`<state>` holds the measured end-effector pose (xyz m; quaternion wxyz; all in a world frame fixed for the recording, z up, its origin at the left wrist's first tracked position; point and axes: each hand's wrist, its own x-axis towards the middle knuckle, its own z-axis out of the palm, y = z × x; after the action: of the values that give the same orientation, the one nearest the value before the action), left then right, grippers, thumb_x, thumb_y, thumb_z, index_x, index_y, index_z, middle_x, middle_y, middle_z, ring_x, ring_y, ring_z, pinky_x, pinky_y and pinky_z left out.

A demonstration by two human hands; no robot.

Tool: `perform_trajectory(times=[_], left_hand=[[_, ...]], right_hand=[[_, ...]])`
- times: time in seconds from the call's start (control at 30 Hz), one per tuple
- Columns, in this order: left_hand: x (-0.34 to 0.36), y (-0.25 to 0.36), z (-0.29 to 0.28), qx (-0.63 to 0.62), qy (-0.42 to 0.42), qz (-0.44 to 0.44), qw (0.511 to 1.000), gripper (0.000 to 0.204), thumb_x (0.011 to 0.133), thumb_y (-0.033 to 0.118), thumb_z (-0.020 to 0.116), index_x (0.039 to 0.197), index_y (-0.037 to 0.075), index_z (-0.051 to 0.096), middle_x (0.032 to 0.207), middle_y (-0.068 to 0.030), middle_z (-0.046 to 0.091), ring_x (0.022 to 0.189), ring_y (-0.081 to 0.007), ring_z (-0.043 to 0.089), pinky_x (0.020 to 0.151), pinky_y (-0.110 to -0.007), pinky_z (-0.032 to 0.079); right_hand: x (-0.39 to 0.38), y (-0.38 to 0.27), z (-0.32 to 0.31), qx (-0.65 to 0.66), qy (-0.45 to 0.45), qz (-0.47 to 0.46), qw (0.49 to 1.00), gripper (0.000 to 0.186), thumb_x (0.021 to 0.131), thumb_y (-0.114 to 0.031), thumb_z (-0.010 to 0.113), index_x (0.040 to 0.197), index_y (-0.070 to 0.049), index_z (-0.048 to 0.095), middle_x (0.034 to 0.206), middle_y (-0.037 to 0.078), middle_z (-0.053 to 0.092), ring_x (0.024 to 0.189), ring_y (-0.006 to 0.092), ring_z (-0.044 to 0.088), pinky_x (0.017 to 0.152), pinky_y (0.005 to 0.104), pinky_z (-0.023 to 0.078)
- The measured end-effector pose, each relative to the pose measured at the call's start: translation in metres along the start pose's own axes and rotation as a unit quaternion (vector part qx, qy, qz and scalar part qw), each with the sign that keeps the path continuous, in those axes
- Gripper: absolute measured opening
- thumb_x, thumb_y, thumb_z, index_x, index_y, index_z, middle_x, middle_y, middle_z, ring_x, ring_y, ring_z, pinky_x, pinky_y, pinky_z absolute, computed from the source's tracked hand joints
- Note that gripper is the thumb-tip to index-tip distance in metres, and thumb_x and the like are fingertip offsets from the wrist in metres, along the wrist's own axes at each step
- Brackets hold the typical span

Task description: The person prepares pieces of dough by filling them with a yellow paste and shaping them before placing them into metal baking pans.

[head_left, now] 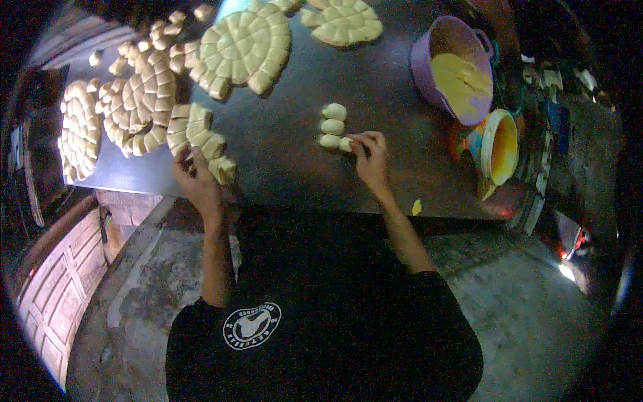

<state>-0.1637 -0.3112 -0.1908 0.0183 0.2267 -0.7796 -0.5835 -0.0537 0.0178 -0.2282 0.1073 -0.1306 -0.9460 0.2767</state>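
Dim and grainy — pale glare brightens the tabletop [124,173] left of the left hand [195,181]; right of the right hand [370,159], shadow deepens — outlines bend toward the blackened rim.

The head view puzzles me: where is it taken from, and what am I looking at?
There is no robot here, just a person's two bare hands. A wide fisheye camera worn on the head looks down, so straight edges bend. On the table lie flat rounds of what looks like dough, cut into pieces. At right are a purple basin holding something yellow and a smaller container. The left hand is at a cut dough cluster; whether it grips a piece is unclear. The right hand has its fingertips on a small pale piece beside three rounded ones.
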Motion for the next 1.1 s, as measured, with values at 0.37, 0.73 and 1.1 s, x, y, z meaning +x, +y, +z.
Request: perform_trajectory(times=[0.37,0.73,1.1], left_hand=[[-0.004,-0.057,-0.03,0.271,0.073,0.242,0.929,0.067,0.074,0.034,0.078,0.126,0.007,0.045,0.12,-0.0186,0.037,0.114,-0.0343,0.034,0.099,-0.046,0.027],[-0.01,-0.054,-0.028,0.197,0.207,0.041,0.958,0.077,0.069,0.047,0.08,0.124,0.004,0.048,0.118,-0.0212,0.04,0.111,-0.0363,0.038,0.096,-0.047,0.033],[-0.106,-0.089,0.034,0.026,0.104,0.061,0.992,0.032,0.084,0.013,0.064,0.112,0.0,0.059,0.105,-0.0141,0.06,0.093,-0.0254,0.057,0.085,-0.036,0.046]], right_hand=[[0.044,-0.141,0.094,0.062,-0.176,-0.571,0.8,0.037,0.078,-0.009,0.055,0.115,-0.016,0.061,0.117,0.005,0.056,0.106,0.0245,0.054,0.091,0.0357,0.047],[0.023,-0.123,0.033,0.415,-0.294,-0.273,0.817,0.014,0.083,-0.003,0.062,0.096,-0.005,0.065,0.095,0.009,0.065,0.087,0.0224,0.064,0.08,0.0295,0.051],[-0.034,-0.02,-0.048,0.305,-0.212,-0.233,0.899,0.016,0.082,-0.007,0.067,0.098,-0.007,0.066,0.096,0.005,0.066,0.093,0.0225,0.063,0.081,0.0337,0.05]])
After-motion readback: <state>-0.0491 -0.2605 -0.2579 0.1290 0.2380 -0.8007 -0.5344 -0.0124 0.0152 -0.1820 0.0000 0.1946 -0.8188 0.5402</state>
